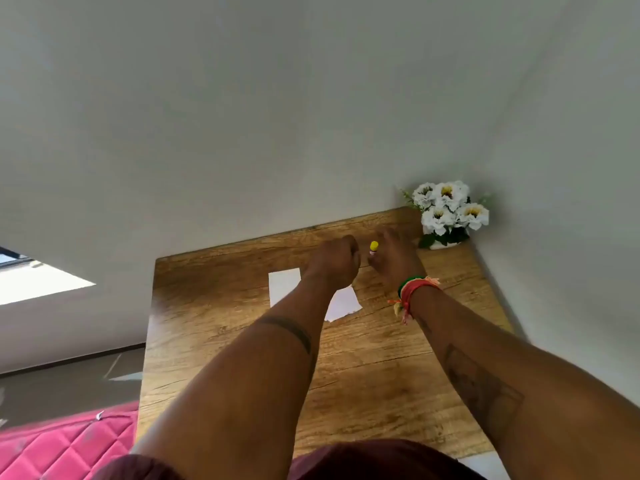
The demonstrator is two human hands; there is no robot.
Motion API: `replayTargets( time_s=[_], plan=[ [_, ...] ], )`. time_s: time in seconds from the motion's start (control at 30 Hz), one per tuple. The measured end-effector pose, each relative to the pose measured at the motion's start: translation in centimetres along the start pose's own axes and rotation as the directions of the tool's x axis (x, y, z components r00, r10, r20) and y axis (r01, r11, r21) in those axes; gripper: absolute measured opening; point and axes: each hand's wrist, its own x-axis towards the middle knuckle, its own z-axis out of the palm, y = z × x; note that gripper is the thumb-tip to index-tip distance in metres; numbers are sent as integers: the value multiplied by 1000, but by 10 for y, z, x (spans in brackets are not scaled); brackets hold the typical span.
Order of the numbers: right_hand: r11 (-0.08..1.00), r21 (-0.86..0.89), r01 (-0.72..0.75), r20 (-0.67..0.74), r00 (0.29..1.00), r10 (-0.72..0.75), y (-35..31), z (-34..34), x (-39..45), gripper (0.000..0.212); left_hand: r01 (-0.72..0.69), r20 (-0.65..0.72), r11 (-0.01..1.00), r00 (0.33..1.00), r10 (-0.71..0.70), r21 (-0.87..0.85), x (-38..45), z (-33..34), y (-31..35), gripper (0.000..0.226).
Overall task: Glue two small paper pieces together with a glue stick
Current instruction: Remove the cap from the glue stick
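Note:
A glue stick with a yellow cap stands upright near the far edge of the wooden table. My right hand wraps around its lower part, thumb at its base. My left hand hovers just left of the stick with its fingers curled in; nothing shows in it. Two small white paper pieces lie flat on the table: one paper to the left of my left wrist, the other paper between my forearms, partly hidden under the left one.
A small pot of white flowers sits in the far right corner against the grey wall. The table's left edge drops to a floor with a pink quilted cushion. Coloured bracelets circle my right wrist.

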Motion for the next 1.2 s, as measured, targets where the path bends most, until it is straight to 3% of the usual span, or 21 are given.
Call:
replayTargets(
  time_s=[0.17, 0.27, 0.47, 0.67, 0.8, 1.03, 1.2],
  plan=[
    [991, 103, -82, -52, 995, 88, 3, 10, 4, 24, 24, 20, 998, 1000, -23, -58, 10, 3, -6, 23],
    [976, 203, -73, -88, 992, 93, -3, 10, 7, 16, 21, -16, 993, 1000, -23, -113, 16, 4, -11, 20],
    [929, 369, 28, -103, 995, 11, -30, 10, 10, 23, 46, -116, 930, 989, -95, -364, 18, -9, -12, 16],
    [956, 228, 185, -145, 977, -155, -53, 6, 1, 25, 92, -172, 890, 967, -187, -447, 2, -30, -16, 12],
    [935, 251, 251, -133, 966, -223, -68, 4, -17, 26, 101, -220, 854, 944, -244, -511, -18, -42, -21, 9],
    [899, 395, 188, -127, 981, -149, -98, 6, -38, 20, 64, -253, 783, 927, -276, -619, -52, -65, -25, 21],
    [886, 426, 183, -135, 981, -137, -118, 9, -44, 20, 54, -292, 755, 902, -317, -653, -69, -75, -32, 17]
  ],
)
